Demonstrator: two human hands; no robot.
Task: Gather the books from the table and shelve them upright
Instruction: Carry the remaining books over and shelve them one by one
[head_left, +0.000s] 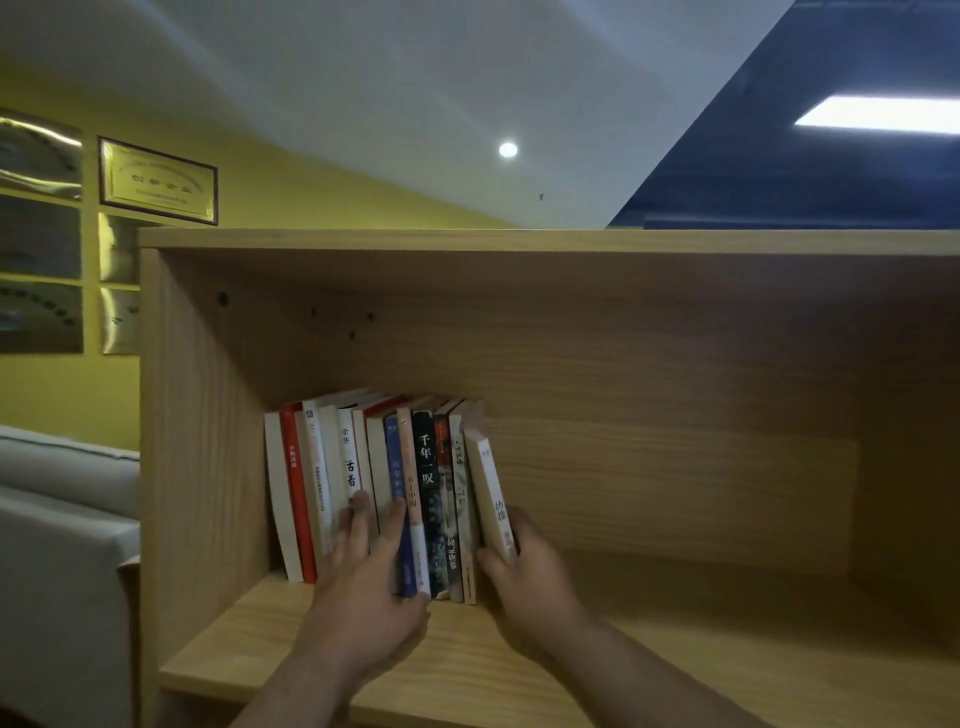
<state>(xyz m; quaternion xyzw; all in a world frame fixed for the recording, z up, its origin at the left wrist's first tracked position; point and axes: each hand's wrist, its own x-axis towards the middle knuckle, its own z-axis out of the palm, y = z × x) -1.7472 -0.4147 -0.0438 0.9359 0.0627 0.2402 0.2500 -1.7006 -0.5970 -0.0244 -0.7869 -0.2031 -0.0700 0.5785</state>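
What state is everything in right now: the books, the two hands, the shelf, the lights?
row of books, standing on the shelf, spines out, leaning slightly.
cream book, tilted at the row's right end, held.
left hand, straight fingers pressing the spines.
right hand, gripping the cream book's lower end.
shelf, holds the books near its left side.
ceiling lights, on.

black spine: 千年一叹, white characters running downwards
white spine: 余华 at the top, 活着 larger below it
cream book, right end of the row: 彷徨
gold plaque, far left wall: 创新企业
red spine and blue spine: characters too blurred to read
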